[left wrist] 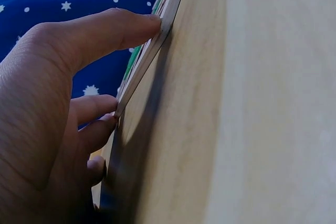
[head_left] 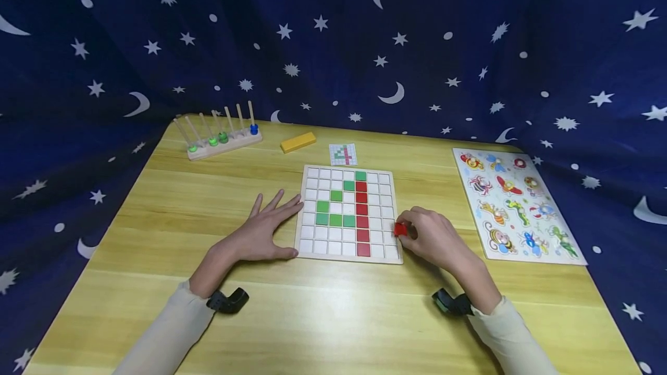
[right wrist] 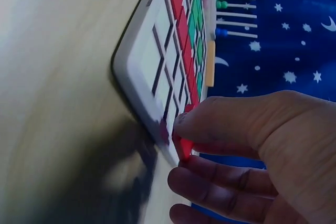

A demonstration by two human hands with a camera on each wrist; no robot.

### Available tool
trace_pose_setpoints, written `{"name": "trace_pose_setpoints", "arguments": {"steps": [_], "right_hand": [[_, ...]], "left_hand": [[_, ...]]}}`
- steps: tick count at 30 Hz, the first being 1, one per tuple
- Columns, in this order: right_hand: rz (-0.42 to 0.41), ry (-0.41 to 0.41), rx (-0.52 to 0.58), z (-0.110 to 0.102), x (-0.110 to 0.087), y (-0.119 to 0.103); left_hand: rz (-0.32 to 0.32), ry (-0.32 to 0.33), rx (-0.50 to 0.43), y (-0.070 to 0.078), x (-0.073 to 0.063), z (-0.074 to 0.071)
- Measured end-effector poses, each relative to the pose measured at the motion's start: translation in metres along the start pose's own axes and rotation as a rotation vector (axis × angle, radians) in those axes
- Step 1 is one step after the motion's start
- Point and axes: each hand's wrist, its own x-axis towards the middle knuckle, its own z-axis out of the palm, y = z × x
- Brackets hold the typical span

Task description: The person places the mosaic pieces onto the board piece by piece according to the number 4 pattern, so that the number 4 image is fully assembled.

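Observation:
A square wooden grid board [head_left: 350, 258] lies on the table, filled with small square tiles. White tiles surround a figure 4 made of green tiles [head_left: 336, 196] and a column of red tiles [head_left: 362, 210]. At the board's left edge, my left hand [head_left: 256, 231] has its fingers spread; in the left wrist view the thumb and fingertips meet the rim. My right hand [head_left: 435, 236], beside the right edge, pinches a red tile [right wrist: 183, 145] between thumb and fingers. The tile is held tilted, overlapping the board's rim in the right wrist view.
Behind the board lies a small pattern card [head_left: 343, 154] showing a similar 4. A yellow block [head_left: 298, 142] and a peg stand [head_left: 226, 144] with green and blue beads are at the back left. An insect puzzle board [head_left: 516, 207] occupies the right side.

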Motion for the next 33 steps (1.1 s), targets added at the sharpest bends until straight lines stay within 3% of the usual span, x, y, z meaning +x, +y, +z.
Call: {"name": "trace_pose_setpoints", "arguments": {"steps": [15, 21, 33], "right_hand": [[-0.062, -0.071, -0.006, 0.011, 0.034, -0.019], [-0.08, -0.067, -0.017, 0.012, 0.04, -0.023], [-0.087, -0.171, -0.007, 0.006, 0.05, -0.027]], "left_hand": [[-0.004, -0.002, 0.0, 0.0, -0.001, 0.0], [-0.001, 0.001, 0.008, 0.001, 0.0, -0.001], [0.004, 0.001, 0.013, 0.001, 0.0, -0.002]]}}
